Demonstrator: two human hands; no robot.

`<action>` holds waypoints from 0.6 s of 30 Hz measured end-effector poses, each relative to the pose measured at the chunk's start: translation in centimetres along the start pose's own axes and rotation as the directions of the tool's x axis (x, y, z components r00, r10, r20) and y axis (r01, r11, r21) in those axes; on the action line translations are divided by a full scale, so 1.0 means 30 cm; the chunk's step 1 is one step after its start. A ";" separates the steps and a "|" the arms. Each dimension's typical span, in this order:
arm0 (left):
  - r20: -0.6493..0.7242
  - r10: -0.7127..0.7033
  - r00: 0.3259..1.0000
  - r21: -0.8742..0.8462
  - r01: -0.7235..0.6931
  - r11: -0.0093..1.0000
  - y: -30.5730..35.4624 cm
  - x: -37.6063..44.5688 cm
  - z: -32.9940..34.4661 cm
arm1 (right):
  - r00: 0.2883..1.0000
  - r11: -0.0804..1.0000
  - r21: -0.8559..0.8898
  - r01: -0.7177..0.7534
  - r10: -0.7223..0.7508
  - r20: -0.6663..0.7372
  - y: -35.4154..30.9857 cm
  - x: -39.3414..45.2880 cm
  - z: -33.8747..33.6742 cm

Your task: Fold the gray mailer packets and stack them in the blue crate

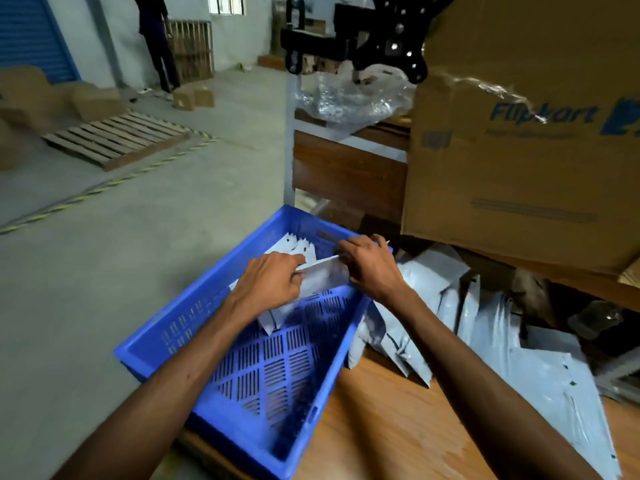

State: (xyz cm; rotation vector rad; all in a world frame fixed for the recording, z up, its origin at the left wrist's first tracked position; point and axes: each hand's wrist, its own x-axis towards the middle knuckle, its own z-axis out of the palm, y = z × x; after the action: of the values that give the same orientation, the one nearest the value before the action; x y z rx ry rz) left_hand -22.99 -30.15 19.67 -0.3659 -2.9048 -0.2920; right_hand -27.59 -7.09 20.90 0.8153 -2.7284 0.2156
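Two hands at work: both hold one gray mailer packet over the blue crate.
Left hand: fingers curled over the packet's left end, thumb side up, gripping it.
Right hand: fingers pinched on the packet's right end, at the upper edge.
Packet in hand: looks folded or mid-fold, held just above the crate's slotted floor, near the far half.
Done so far: a few folded packets already lie at the crate's far end; the near half shows bare floor.
Left to do: a loose pile of unfolded mailers lies on the counter just right of the crate, so I judge the task early, with most packets waiting.
Hidden or unclear: the fingertips under the packet cannot be seen; the count in the far stack is too blurred to tell; the pile runs off the right edge and under the cardboard box.
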 end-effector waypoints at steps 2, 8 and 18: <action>0.091 -0.028 0.995 0.026 0.026 0.999 -0.072 0.018 0.051 | 0.999 1.000 -0.014 0.011 -0.010 0.047 -0.019 0.076 0.075; 0.305 -0.129 0.943 -0.014 0.140 0.990 -0.182 0.068 0.190 | 0.986 1.000 0.016 -0.014 0.011 0.169 -0.044 0.217 0.294; 0.407 -0.167 0.898 -0.015 0.190 0.982 -0.177 0.139 0.255 | 0.958 0.987 0.036 -0.158 0.145 0.246 -0.057 0.298 0.475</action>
State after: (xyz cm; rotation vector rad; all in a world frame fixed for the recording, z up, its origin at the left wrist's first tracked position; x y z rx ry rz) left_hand -29.65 -32.58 12.35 -0.1822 -3.3545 -0.3621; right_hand -37.04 -16.25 10.27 0.6868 -3.0321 0.2380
